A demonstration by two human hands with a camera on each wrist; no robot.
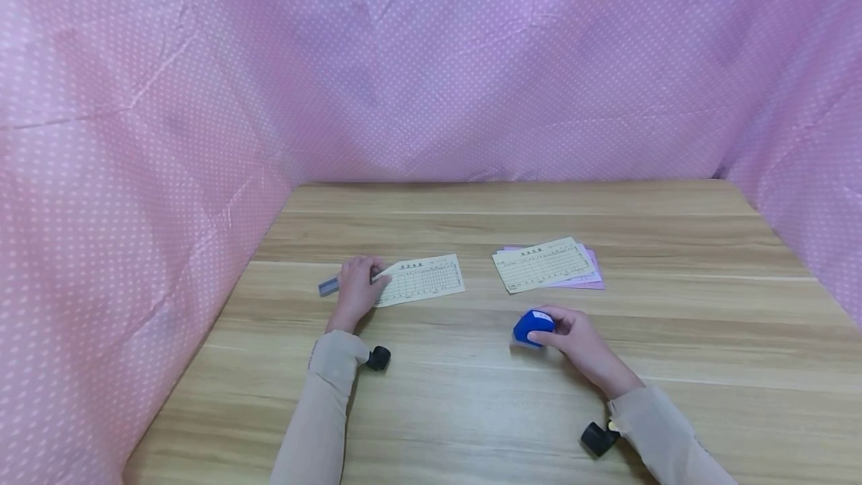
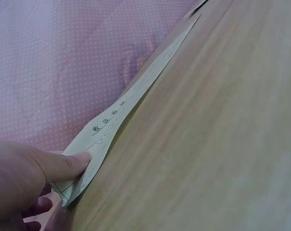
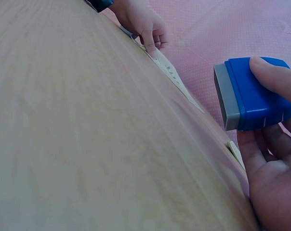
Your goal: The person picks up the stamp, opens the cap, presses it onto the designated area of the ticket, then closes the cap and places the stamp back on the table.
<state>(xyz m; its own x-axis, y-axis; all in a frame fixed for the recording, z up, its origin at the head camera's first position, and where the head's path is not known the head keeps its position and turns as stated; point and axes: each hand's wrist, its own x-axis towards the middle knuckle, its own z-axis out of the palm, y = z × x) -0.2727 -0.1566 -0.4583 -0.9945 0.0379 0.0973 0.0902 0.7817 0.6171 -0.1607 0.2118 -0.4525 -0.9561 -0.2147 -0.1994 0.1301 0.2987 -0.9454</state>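
Note:
A pale yellow printed slip [image 1: 427,278] lies on the left part of the table, its left end raised and bent. My left hand [image 1: 359,290] pinches that end, with the thumb on the printed face in the left wrist view. Just left of the hand sits a small grey rectangular piece [image 1: 328,287], partly covered by it. On the right, my right hand [image 1: 582,343] grips a blue stamp [image 1: 532,328] between thumb and fingers. The stamp's grey base [image 3: 226,96] faces left in the right wrist view, held above the tabletop.
A fanned stack of printed slips lies farther back on the right, a yellow slip [image 1: 542,264] on top and a purple slip [image 1: 591,284] beneath. The wooden table [image 1: 458,410] meets a pink dotted cloth [image 1: 471,81] at the back and sides. Black wrist cameras hang by both sleeves.

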